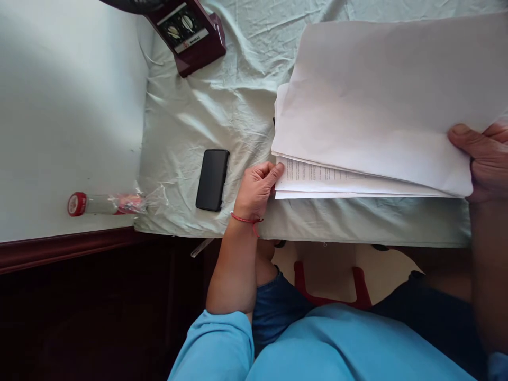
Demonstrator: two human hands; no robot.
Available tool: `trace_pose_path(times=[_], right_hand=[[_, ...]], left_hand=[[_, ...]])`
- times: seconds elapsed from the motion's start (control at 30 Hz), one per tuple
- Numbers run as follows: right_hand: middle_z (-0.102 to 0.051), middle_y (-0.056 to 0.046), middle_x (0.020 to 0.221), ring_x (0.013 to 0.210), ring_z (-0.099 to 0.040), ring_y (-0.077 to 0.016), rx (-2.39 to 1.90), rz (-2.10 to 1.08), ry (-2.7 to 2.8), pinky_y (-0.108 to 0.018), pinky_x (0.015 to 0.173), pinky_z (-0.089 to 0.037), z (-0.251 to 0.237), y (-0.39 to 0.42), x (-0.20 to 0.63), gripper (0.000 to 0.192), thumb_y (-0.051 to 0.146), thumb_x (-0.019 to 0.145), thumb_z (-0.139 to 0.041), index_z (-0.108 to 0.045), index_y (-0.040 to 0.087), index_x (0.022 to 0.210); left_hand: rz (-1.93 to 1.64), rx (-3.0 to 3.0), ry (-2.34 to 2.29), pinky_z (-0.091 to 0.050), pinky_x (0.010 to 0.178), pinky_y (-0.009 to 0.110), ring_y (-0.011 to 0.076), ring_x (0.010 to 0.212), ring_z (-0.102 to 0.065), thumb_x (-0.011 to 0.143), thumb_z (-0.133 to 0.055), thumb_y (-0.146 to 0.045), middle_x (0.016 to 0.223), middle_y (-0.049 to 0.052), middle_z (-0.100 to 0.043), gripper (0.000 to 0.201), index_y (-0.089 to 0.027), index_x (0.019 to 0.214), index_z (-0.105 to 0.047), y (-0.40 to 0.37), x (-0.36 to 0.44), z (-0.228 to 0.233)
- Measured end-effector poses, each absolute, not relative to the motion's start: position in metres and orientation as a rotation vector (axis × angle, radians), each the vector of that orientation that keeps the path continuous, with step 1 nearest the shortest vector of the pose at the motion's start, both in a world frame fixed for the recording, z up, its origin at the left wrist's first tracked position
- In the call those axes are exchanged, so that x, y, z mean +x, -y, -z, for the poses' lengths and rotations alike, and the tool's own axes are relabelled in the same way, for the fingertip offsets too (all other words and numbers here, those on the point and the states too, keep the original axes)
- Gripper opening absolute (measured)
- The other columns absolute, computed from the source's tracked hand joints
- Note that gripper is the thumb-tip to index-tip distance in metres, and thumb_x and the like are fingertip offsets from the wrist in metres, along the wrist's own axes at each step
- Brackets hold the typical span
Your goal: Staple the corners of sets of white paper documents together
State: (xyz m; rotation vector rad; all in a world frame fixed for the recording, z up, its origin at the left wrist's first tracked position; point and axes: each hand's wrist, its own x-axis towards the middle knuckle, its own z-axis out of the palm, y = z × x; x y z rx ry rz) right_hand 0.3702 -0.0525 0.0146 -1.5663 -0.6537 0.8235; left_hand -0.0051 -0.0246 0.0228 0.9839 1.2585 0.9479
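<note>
A table [59, 106] with a white top and a dark wooden front edge carries everything. A pale green cloth [222, 106], wrinkled, covers its right part up to the front edge. On the cloth lie a black phone [212, 179] near the front edge, a stack of paper sheets [377, 111] to the right, and a dark red device with two dials [188, 32] at the back edge. A small tube with a red cap [101, 203] lies on the bare top near the front edge, touching the cloth's left border.

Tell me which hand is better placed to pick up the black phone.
Left. The left hand rests at the paper stack's near-left corner, right beside the phone on the cloth. The right hand grips the stack's far edge, lifting the top sheets.
</note>
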Motion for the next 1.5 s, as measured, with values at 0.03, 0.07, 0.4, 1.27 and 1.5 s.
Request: trace_pose_path(times=[0.03,0.07,0.4,1.27,1.5], right_hand=[[-0.081,-0.011,0.118,0.108,-0.079,-0.0342,-1.577,-0.829,0.646,-0.064,0.093,-0.069,-0.014,0.052,0.371,0.050,0.045,0.057,-0.111,-0.087,0.023,0.095],[-0.081,-0.011,0.118,0.107,-0.078,-0.0328,-1.583,-0.841,0.646,-0.062,0.094,-0.069,-0.013,0.052,0.372,0.051,0.044,0.057,-0.111,-0.088,0.023,0.097],[-0.081,-0.009,0.121,0.099,-0.077,-0.0240,-1.582,-0.903,0.701,-0.057,0.105,-0.068,-0.018,0.055,0.371,0.058,0.048,0.058,-0.109,-0.090,0.024,0.108],[-0.081,-0.011,0.119,0.089,-0.076,-0.0197,-1.639,-0.874,0.702,-0.046,0.090,-0.071,-0.015,0.056,0.371,0.063,0.047,0.057,-0.109,-0.090,0.024,0.113],[-0.081,-0.011,0.123,0.093,-0.078,-0.0212,-1.595,-0.898,0.761,-0.045,0.095,-0.073,-0.007,0.058,0.375,0.070,0.051,0.060,-0.109,-0.089,0.021,0.120]], left_hand=[[-0.981,0.963,-1.267,-0.030,0.051,0.023,0.0065,0.057,-0.042,0.060,-0.109,-0.066,0.062,-0.005,-0.053,0.066,-0.018,0.067,-0.064,0.024,-0.005,-0.022],[-1.022,0.949,-1.279,-0.034,0.053,0.022,0.0071,0.061,-0.048,0.056,-0.112,-0.059,0.068,-0.004,-0.060,0.064,-0.018,0.075,-0.068,0.023,-0.005,-0.021],[-1.209,1.010,-1.309,-0.045,0.061,0.023,0.0076,0.066,-0.054,0.061,-0.112,-0.049,0.069,-0.005,-0.059,0.055,-0.019,0.073,-0.067,0.019,-0.005,-0.019],[-1.150,1.179,-1.387,-0.022,0.051,0.030,0.0079,0.052,-0.030,0.083,-0.089,-0.079,0.051,-0.005,-0.039,0.076,-0.020,0.054,-0.051,0.024,-0.005,-0.025],[-1.152,1.074,-1.308,-0.033,0.054,0.027,0.0066,0.056,-0.037,0.067,-0.107,-0.063,0.064,-0.005,-0.054,0.052,-0.020,0.075,-0.079,0.022,-0.007,-0.025]])
